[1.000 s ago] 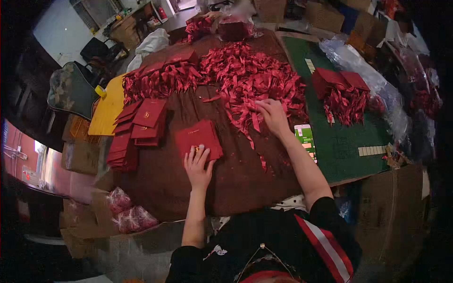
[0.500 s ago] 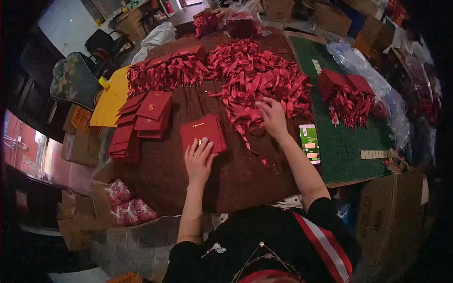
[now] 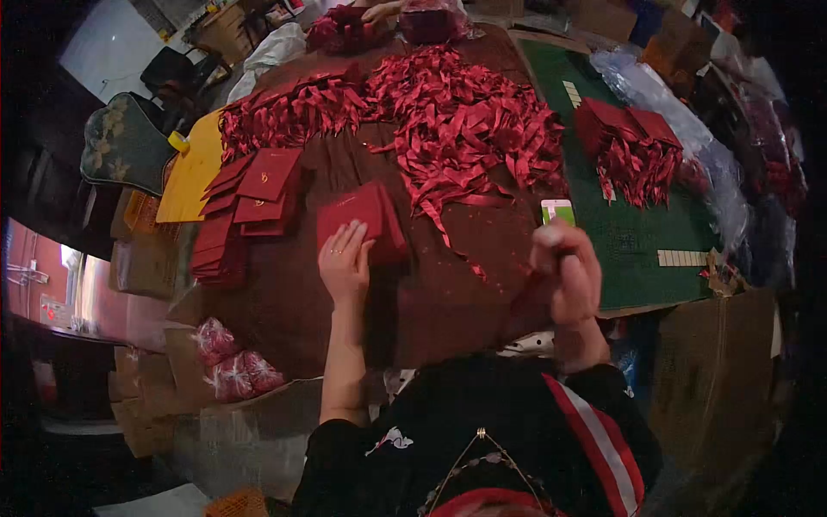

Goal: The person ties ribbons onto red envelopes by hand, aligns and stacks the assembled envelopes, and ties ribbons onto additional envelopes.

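My left hand [image 3: 345,254] lies with its fingers stretched out on a small stack of flat dark red card pieces [image 3: 388,228] with gold print; whether they are bags or folders I cannot tell. On the right, my right hand [image 3: 568,267] is raised off the table, fingers closed and blurred. A smeared dark red strip, apparently a ribbon [image 3: 530,291], trails from it. Behind that hand a phone [image 3: 556,210] with a green screen is partly covered. Ahead is a big heap of loose red ribbons [image 3: 474,121].
More printed red pieces [image 3: 265,177] are stacked at the left. Ribboned bundles lie at the back left [image 3: 297,108] and on the green mat [image 3: 633,133]. Bagged red items [image 3: 237,370] sit low left. Another person's hand [image 3: 379,12] reaches in at the far edge.
My right hand has pulled back from the ribbon heap towards me and closed. My left hand stays on the red stack. Another person's hand has appeared at the far edge.
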Demonstrator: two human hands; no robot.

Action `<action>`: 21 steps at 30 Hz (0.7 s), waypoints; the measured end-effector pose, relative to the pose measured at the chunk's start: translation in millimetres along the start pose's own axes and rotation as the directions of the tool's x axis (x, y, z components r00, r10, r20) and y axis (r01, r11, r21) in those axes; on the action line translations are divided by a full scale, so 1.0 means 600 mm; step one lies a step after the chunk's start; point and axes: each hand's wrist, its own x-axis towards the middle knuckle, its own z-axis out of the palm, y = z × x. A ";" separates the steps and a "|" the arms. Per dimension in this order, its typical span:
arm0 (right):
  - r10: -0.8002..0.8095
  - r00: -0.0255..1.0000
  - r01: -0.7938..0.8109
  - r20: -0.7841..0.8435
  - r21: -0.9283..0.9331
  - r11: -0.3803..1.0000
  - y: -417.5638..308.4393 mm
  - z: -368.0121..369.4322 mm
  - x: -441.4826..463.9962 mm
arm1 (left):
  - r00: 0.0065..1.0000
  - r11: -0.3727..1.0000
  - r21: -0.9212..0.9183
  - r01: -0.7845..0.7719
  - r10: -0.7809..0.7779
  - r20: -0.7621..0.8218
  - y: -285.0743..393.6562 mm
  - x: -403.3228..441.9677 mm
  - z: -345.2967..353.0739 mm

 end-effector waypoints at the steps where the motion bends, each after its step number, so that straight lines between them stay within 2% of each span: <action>1: 0.039 0.998 -0.037 0.040 -0.052 0.998 0.010 0.008 -0.006 | 0.998 1.000 0.013 -0.004 0.005 -0.060 -0.007 0.005 0.002; 2: 0.087 0.991 -0.067 0.106 -0.176 0.982 0.018 0.017 -0.006 | 0.989 1.000 0.028 -0.008 0.012 -0.147 -0.010 0.012 0.004; 4: 0.382 0.910 -0.345 0.161 -0.219 0.913 0.061 0.036 -0.018 | 0.951 0.999 -0.033 -0.006 -0.004 -0.309 -0.023 0.033 0.001; 5: 0.449 0.866 -0.403 0.222 -0.224 0.888 0.092 0.038 -0.024 | 0.933 0.999 -0.027 -0.019 0.008 -0.360 -0.037 0.043 0.002; 7: 0.563 0.772 -0.536 0.296 -0.172 0.826 0.166 0.045 -0.053 | 0.871 0.995 -0.097 -0.027 -0.024 -0.491 -0.028 0.067 -0.022; 8: 0.632 0.724 -0.601 0.278 -0.197 0.775 0.187 0.050 -0.064 | 0.851 0.992 -0.120 -0.025 -0.042 -0.524 -0.003 0.078 -0.046; 10: 0.630 0.697 -0.594 0.342 -0.217 0.775 0.289 0.021 -0.117 | 0.825 0.955 -0.297 -0.022 -0.150 -0.544 0.035 0.087 -0.077; 11: 0.671 0.675 -0.603 0.308 -0.293 0.742 0.283 0.011 -0.105 | 0.829 0.870 -0.493 -0.023 -0.259 -0.496 0.058 0.087 -0.087; 12: 0.754 0.644 -0.647 0.131 -0.432 0.628 0.275 0.008 -0.085 | 0.819 0.823 -0.565 0.049 -0.358 -0.449 0.082 0.081 -0.093; 13: 0.613 0.790 -0.508 0.003 -0.557 0.657 0.294 -0.012 -0.079 | 0.801 0.763 -0.635 0.123 -0.454 -0.390 0.099 0.072 -0.098; 14: 0.597 0.795 -0.551 -0.107 -0.539 0.637 0.316 -0.033 -0.071 | 0.853 0.566 -0.809 0.156 -0.490 -0.178 0.105 0.063 -0.103; 15: 0.324 0.940 -0.292 -0.108 -0.746 0.598 0.312 -0.051 -0.056 | 0.855 0.564 -0.786 0.251 -0.511 -0.093 0.112 0.055 -0.100; 16: 0.463 0.849 -0.525 -0.254 -0.325 0.786 0.336 -0.075 -0.048 | 0.848 0.558 -0.757 0.340 -0.530 -0.010 0.122 0.051 -0.092; 17: 0.513 0.805 -0.580 -0.297 -0.213 0.787 0.298 -0.075 -0.025 | 0.858 0.487 -0.799 0.352 -0.509 0.069 0.137 0.050 -0.086; 18: 0.564 0.755 -0.623 -0.334 -0.096 0.776 0.251 -0.071 -0.006 | 0.840 0.473 -0.765 0.437 -0.520 0.158 0.130 0.032 -0.065; 19: 0.573 0.772 -0.549 -0.276 0.167 0.819 0.240 -0.079 -0.010 | 0.812 0.459 -0.722 0.518 -0.528 0.247 0.119 0.009 -0.036; 20: 0.563 0.792 -0.524 -0.236 0.211 0.825 0.222 -0.076 -0.009 | 0.768 0.432 -0.678 0.595 -0.555 0.320 0.122 -0.005 -0.019; 21: 0.550 0.811 -0.499 -0.198 0.254 0.828 0.206 -0.067 -0.011 | 0.770 0.574 -0.541 0.615 -0.584 0.257 0.120 -0.014 0.013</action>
